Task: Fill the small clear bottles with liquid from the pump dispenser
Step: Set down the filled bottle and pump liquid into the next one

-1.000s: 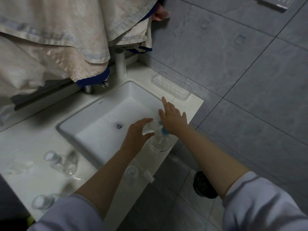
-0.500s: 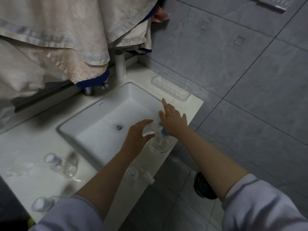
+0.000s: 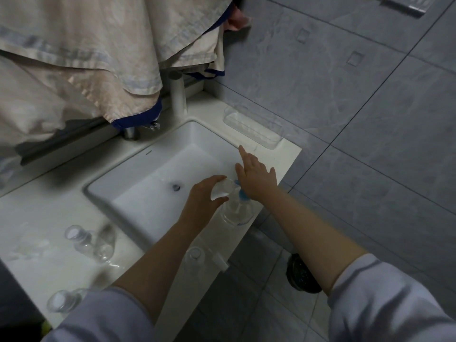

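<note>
A person's left hand (image 3: 201, 201) grips a small clear bottle (image 3: 222, 191), fingers curled round it and tilting it toward the blue pump head (image 3: 243, 195) of a clear dispenser (image 3: 237, 213). The right hand (image 3: 255, 178) presses down on that pump with its fingers straight and spread, the forefinger pointing out over the corner of the basin. The dispenser stands on the narrow strip of white surface (image 3: 278, 159) between the sink (image 3: 138, 191) and the surface's front edge, very near the drop to the tiled floor (image 3: 259, 304).

Another small bottle (image 3: 195, 255) stands upright on the same strip, just under the left forearm, with a small white cap (image 3: 220, 262) beside it at the very edge. To the left of the basin, two more clear bottles (image 3: 87, 239) sit together on the wider part of the surface, and one (image 3: 61, 301) lies near the front left edge, partly hidden by the sleeve. A clear tray (image 3: 253, 128) rests against the wall behind the right hand. Cloth (image 3: 86, 58) hangs low over the tap (image 3: 177, 93) at the back. A dark round drain cover (image 3: 302, 276) lies on the floor below.
</note>
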